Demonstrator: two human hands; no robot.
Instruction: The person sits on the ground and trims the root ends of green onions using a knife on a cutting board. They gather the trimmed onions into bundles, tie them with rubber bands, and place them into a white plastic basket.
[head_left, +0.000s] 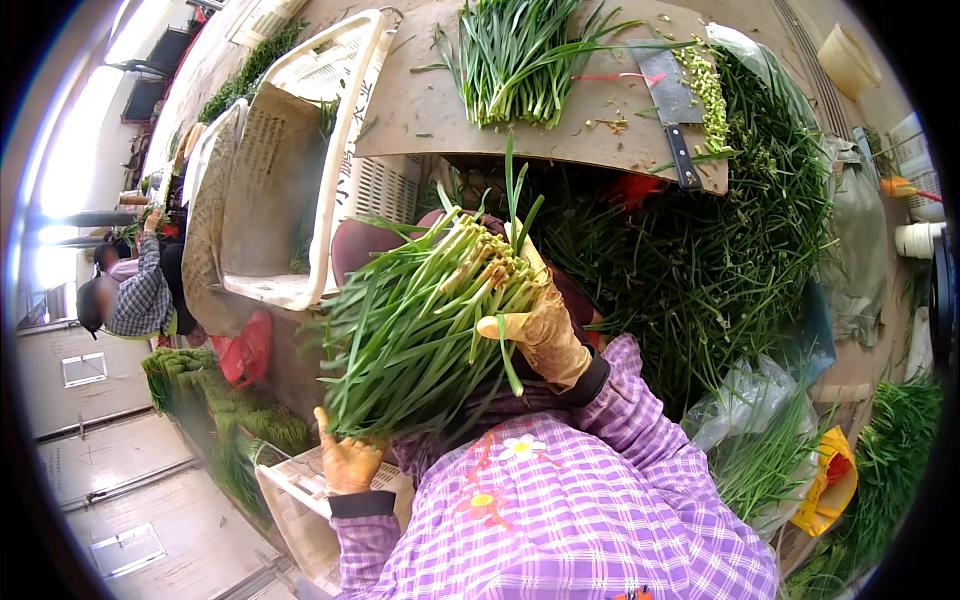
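A loose bunch of garlic chives (420, 322) lies tilted above my lap, pale root ends up and to the right, green leaves toward the lower left. My right hand (551, 330), in a stained glove, grips it near the root ends with the thumb across the stalks. By the leaf tips is my left hand (349, 457), thumb apart and other fingers partly hidden under the leaves. Ahead, a board (412, 97) bears another chive bunch (517, 67) and a cleaver (671, 97) with a black handle. Trimmed stalk ends (709, 97) lie beside the blade.
A white plastic crate (322, 247) lined with brown sheeting stands left of the board. Loose chives (697, 277) are heaped at my right. Behind my left hand is another crate (292, 495). A person (142, 292) works at far left, near a red bag (246, 349).
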